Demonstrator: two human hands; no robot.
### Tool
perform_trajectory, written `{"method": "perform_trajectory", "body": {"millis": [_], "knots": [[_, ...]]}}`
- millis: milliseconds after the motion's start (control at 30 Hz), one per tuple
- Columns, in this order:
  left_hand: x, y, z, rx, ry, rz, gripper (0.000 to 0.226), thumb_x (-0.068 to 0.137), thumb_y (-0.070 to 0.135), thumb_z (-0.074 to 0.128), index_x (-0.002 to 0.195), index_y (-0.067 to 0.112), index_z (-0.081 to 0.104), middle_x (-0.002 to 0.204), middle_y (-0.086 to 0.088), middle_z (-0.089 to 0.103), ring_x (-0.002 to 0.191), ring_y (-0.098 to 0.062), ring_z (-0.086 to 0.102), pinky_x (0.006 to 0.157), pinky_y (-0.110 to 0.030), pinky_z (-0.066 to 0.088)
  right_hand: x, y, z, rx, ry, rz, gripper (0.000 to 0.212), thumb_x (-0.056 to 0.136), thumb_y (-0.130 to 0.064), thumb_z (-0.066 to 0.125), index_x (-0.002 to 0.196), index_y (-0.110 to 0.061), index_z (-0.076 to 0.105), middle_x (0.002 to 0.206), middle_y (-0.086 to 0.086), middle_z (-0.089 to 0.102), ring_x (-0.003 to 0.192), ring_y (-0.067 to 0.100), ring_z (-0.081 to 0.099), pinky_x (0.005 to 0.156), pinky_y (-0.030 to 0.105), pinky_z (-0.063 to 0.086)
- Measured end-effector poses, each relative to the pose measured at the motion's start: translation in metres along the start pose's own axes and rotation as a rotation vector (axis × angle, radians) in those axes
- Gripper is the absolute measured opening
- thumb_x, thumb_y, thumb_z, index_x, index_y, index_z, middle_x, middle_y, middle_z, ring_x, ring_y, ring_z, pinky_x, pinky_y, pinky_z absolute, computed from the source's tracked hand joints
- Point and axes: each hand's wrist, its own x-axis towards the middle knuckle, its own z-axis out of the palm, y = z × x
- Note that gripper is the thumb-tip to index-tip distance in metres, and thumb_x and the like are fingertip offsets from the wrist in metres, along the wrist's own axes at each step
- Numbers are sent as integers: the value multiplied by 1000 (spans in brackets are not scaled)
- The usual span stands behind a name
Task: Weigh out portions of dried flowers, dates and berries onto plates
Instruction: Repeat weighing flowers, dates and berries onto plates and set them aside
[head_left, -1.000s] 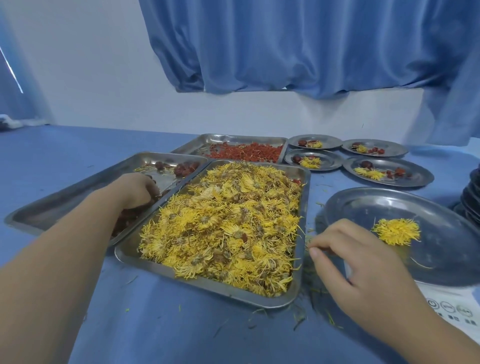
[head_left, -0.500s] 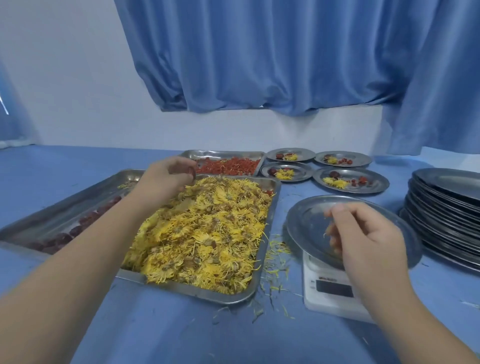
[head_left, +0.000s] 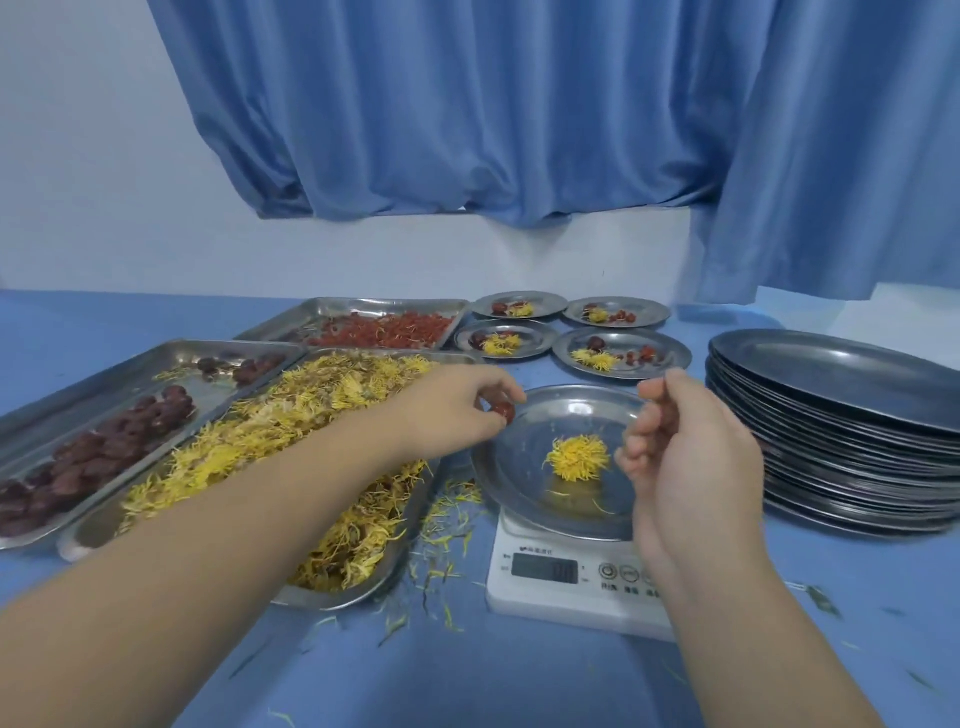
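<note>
Left hand (head_left: 457, 410) pinches one dark-red wrinkled date (head_left: 503, 410) betw. thumb & fingertips, just over the near-left rim of the round steel plate (head_left: 511, 499). That plate sits on the white digital scale (head_left: 550, 587), w/ one yellow dried flower (head_left: 576, 457) at its centre. Right hand (head_left: 685, 457) hovers over the plate's right side, fingers loosely curled, nothing seen in it.

Handling, as a guess: date is light, firm-ish w/ leathery skin, prob. a bit tacky, so a two-finger pinch across its middle should do, and it may roll on the smooth steel if dropped from high up. The flower looks v. light & brittle and sheds petals, judging by the bits strewn on the blue tabletop (head_left: 467, 675), so best taken loosely by the whole head, no squeezing.

Long steel tray of dates (head_left: 104, 374) lies far left; stack of empty steel plates (head_left: 841, 415) to the right.
</note>
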Motion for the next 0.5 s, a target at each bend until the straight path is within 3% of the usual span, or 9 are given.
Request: {"method": "perform_trajectory", "body": {"millis": [100, 267, 367, 500], "knots": [[5, 2, 4, 59, -36, 11, 23, 90, 31, 66, 111, 39, 62, 96, 25, 59, 82, 6, 56, 64, -10, 40, -1, 1, 1, 50, 1, 54, 26, 94, -19, 52, 71, -12, 60, 48, -2, 44, 40, 9, 36, 38, 20, 29], [18, -5, -3, 76, -6, 23, 25, 90, 38, 65, 115, 36, 62, 103, 23, 58, 90, 5, 56, 71, -14, 40, 7, -1, 13, 193, -68, 227, 25, 94, -21, 50, 72, -12, 56, 47, -3, 41, 38, 9, 34, 38, 20, 26], [30, -15, -17, 112, 31, 3, 25, 92, 34, 62, 117, 34, 62, 104, 19, 58, 93, 5, 54, 72, -12, 37, 29, -17, 24, 62, -192, 186, 24, 94, -22, 51, 73, -13, 59, 48, -4, 46, 39, 9, 38, 38, 20, 29], [44, -29, -40, 152, 85, -40, 19, 92, 29, 62, 111, 28, 65, 106, 12, 63, 94, -4, 58, 71, -19, 40, 68, -36, 43, -231, -338, 144, 19, 91, -21, 52, 81, -10, 65, 56, -2, 61, 43, 9, 50, 40, 19, 36]]}}
